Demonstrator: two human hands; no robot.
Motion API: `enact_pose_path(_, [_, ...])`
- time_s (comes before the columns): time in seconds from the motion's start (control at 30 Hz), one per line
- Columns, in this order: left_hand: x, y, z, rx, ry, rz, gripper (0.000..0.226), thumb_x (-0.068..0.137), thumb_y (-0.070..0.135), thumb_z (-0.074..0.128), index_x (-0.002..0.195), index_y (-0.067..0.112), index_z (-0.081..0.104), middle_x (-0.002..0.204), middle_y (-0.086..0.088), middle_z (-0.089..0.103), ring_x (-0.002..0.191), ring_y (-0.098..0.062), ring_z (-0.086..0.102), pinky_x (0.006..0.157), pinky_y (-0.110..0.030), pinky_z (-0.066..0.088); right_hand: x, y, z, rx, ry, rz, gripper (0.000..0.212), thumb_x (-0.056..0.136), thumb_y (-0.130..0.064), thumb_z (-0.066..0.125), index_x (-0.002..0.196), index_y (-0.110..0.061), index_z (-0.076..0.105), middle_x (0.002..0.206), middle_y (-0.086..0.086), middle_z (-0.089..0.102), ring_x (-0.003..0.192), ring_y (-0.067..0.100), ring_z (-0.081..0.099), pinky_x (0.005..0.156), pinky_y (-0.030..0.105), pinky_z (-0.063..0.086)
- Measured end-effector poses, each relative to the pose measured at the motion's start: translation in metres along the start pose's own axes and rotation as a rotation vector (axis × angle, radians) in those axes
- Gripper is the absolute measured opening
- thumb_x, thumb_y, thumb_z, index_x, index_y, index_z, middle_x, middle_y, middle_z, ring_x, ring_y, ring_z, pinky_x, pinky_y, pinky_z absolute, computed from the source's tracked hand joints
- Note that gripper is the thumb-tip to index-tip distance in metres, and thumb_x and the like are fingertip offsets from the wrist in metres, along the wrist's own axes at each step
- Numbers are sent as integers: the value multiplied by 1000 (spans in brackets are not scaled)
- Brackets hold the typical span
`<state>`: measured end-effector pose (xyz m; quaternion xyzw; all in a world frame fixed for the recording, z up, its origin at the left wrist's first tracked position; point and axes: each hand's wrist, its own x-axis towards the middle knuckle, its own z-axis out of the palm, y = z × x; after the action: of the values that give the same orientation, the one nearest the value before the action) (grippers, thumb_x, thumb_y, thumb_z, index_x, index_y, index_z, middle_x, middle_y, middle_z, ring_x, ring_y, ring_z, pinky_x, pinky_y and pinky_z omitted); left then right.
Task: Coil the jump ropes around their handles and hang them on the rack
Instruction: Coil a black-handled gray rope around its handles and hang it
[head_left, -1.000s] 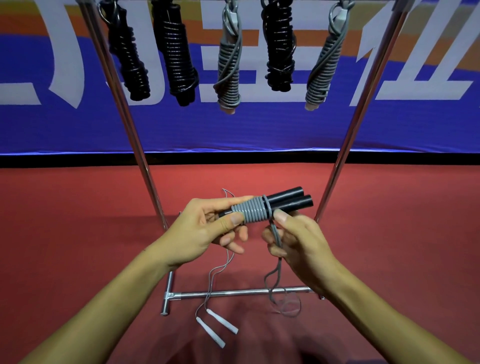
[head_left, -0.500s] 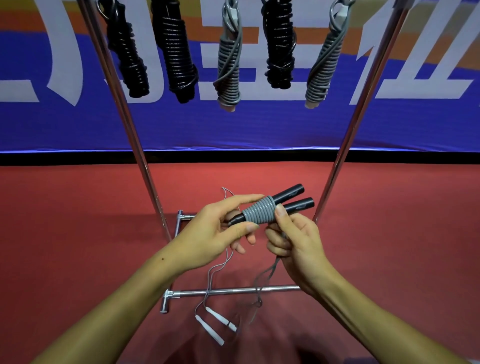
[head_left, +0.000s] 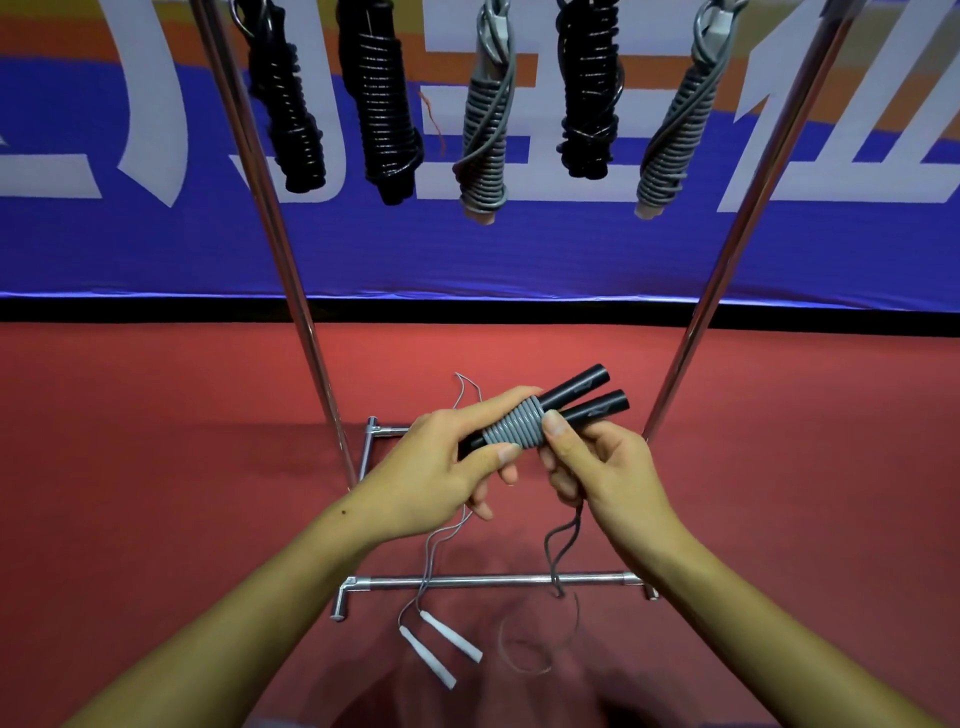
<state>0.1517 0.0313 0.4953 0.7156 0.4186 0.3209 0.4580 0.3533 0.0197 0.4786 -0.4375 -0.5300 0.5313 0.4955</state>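
The left hand (head_left: 441, 467) is gripping the pair of black cylindrical jump-rope handles (head_left: 576, 402) at their lower end, its fingers (head_left: 506, 402) curling over the top and the thumb pressing from below against the grey rope coil (head_left: 514, 428) wound round them. The handles are lying side by side, tilting up to the right, held in the air above the red floor (head_left: 156, 441). The right hand (head_left: 602, 467) is pinching the coil's right edge, thumb on top and fingers curled underneath, with the loose grey rope tail (head_left: 563, 551) dropping from it and looping blurred on the floor. Below the left hand, a thin grey rope with two white handles (head_left: 441, 644) is lying on the floor, crossing the chrome metal rack (head_left: 493, 581) at its base bar. Up top, five coiled ropes are hanging from the rack: two black bundles (head_left: 382, 114), a grey bundle (head_left: 485, 130), another black one (head_left: 589, 93), and a second grey one (head_left: 675, 130).
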Motion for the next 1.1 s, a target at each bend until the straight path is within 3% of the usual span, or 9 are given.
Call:
enact_pose_path(0.13, [5,-1,-4,-131,60,-35,56,107,4,57,151,37,52,83,-6,65,61,-18,49,67,-50,66,6,-3,-14,-5,-86,57,32,95,-22,70,116,0,61,80,12,72,55,21,55,53,31,49])
enact_pose_path(0.3, [8,-6,-3,-107,102,-71,55,106,6,58,151,38,53,83,-6,68,58,-19,50,67,-47,66,11,4,-28,-184,-4,69,10,99,-10,68,100,0,67,83,16,76,65,18,66,65,29,58])
enact_pose_path(0.5, [9,-10,3,157,167,-51,58,105,11,59,150,46,52,78,2,72,51,-18,62,68,-46,65,8,3,-25,-550,12,0,30,107,-26,57,85,-13,74,63,-11,64,54,3,49,55,16,39])
enact_pose_path(0.63, [9,-9,4,244,160,-26,59,105,15,60,152,50,48,79,7,72,52,-18,67,69,-40,64,11,1,-30,-143,-50,283,34,109,-27,51,96,-6,74,65,-5,53,57,9,46,57,24,43])
enact_pose_path(0.77, [7,-8,5,330,167,6,59,105,18,60,154,48,46,78,12,72,54,-17,68,69,-35,60,10,-4,-33,38,-128,384,31,109,-23,50,99,-4,72,66,-1,50,51,8,28,50,23,19])
enact_pose_path(0.87, [7,-7,5,379,190,25,60,105,20,61,154,49,45,77,14,72,58,-13,67,73,-35,60,9,-14,-33,-146,-134,304,27,107,-29,57,94,-7,64,70,7,63,47,11,33,46,24,25])
enact_pose_path(0.97, [6,-7,4,383,217,31,60,105,20,61,154,49,44,76,15,72,59,-10,68,74,-35,60,8,-18,-36,-487,-78,131,18,100,-27,69,97,-11,60,71,4,75,46,16,52,47,28,42])
enact_pose_path(1.03, [6,-7,4,401,232,38,60,105,20,61,155,49,44,76,14,72,61,-5,68,76,-32,59,4,-17,-35,-717,-67,-5,18,102,-29,66,92,-16,58,70,-5,75,50,14,62,53,28,51])
enact_pose_path(1.1, [5,-8,4,423,235,44,61,104,19,61,155,48,44,75,12,73,61,0,66,78,-28,58,1,-18,-31,-741,-91,-6,25,106,-30,58,88,-12,59,64,-11,73,48,9,59,52,22,46])
